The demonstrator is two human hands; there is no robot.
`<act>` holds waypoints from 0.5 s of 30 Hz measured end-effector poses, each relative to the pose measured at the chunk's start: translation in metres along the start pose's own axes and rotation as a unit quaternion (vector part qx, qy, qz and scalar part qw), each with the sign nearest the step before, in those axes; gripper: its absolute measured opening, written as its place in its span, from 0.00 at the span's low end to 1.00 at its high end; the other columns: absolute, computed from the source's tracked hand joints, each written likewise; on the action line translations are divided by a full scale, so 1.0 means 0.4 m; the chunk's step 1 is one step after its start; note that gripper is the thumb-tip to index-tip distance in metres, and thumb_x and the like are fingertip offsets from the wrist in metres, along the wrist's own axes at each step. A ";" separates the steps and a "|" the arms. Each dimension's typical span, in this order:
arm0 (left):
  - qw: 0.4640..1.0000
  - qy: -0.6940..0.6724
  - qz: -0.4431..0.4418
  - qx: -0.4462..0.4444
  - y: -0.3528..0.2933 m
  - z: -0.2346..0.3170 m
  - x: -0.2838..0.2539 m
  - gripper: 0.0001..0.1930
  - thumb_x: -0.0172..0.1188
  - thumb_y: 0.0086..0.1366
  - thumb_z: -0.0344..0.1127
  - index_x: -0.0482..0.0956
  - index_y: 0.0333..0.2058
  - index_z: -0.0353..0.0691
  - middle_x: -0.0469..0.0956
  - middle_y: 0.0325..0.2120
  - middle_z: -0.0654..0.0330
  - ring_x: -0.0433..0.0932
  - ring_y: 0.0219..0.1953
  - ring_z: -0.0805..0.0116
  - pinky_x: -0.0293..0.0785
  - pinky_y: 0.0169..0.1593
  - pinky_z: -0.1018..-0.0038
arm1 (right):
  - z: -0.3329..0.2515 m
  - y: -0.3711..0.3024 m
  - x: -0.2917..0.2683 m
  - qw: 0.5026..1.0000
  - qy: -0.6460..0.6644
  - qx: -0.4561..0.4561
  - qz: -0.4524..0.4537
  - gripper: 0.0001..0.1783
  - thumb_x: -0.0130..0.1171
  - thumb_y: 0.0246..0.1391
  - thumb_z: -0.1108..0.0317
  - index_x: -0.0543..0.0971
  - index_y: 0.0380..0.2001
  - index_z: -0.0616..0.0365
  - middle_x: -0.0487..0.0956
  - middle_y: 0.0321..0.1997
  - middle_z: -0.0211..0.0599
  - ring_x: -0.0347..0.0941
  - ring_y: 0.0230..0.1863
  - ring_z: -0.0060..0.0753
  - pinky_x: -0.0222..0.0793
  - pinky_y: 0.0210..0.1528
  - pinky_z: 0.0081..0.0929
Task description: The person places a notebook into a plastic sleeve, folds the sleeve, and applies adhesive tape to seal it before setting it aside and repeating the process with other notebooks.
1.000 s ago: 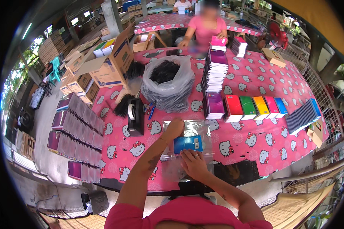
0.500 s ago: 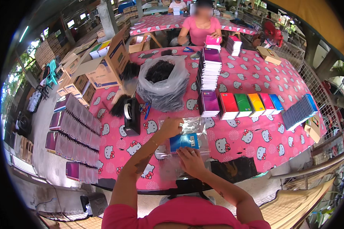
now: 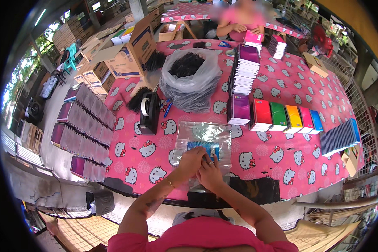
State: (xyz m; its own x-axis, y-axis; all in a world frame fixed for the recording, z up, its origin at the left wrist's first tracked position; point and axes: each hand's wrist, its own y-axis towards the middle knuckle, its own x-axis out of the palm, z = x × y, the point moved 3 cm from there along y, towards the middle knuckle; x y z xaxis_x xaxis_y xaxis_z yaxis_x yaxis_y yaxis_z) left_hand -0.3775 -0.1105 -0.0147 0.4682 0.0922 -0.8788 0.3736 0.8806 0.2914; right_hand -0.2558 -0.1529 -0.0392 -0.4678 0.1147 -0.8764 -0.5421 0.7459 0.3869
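- thin clear bag might crease or tear, i reckon, if the hands pull unevenly
- blue notebook lies within the bag's outline, inside or not i can't tell; its spiral edge could snag
- left hand: fingers curled over the notebook, grip hidden
- right hand: touching left, can't tell if pinching

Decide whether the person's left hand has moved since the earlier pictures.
Yes: the left hand has moved down the picture, relative to the black tape dispenser.
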 end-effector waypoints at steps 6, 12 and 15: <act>0.998 -0.043 0.036 0.038 -0.003 0.011 -0.037 0.20 0.63 0.54 0.36 0.77 0.46 0.35 0.80 0.44 0.48 0.81 0.46 0.51 0.79 0.46 0.61 | 0.062 0.023 -0.047 0.945 0.282 0.140 0.089 0.30 0.63 0.45 0.69 0.73 0.54 0.59 0.66 0.61 0.42 0.60 0.63 0.51 0.52 0.64 0.59; 0.998 -0.015 -0.046 -0.031 0.050 0.031 -0.024 0.12 0.57 0.58 0.34 0.78 0.37 0.32 0.80 0.37 0.44 0.81 0.36 0.46 0.79 0.42 0.55 | 0.085 0.040 -0.112 0.988 -0.153 -0.015 0.011 0.27 0.69 0.40 0.59 0.78 0.46 0.58 0.68 0.60 0.36 0.60 0.65 0.39 0.53 0.67 0.52; 0.994 0.052 -0.081 -0.054 0.174 -0.145 -0.047 0.10 0.57 0.57 0.33 0.78 0.35 0.33 0.79 0.31 0.45 0.80 0.34 0.45 0.76 0.36 0.53 | 0.058 0.061 -0.103 0.986 -0.154 -0.065 -0.013 0.29 0.70 0.38 0.57 0.79 0.45 0.58 0.72 0.55 0.35 0.62 0.65 0.37 0.54 0.68 0.51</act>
State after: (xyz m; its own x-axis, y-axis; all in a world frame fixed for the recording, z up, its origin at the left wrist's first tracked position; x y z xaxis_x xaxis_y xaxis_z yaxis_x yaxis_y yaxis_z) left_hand -0.4067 -0.0240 0.0001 0.3218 -0.0135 -0.9467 0.3477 0.9317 0.1049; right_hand -0.2335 -0.1241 -0.0004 -0.2291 0.3057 -0.9242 -0.6446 0.6638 0.3793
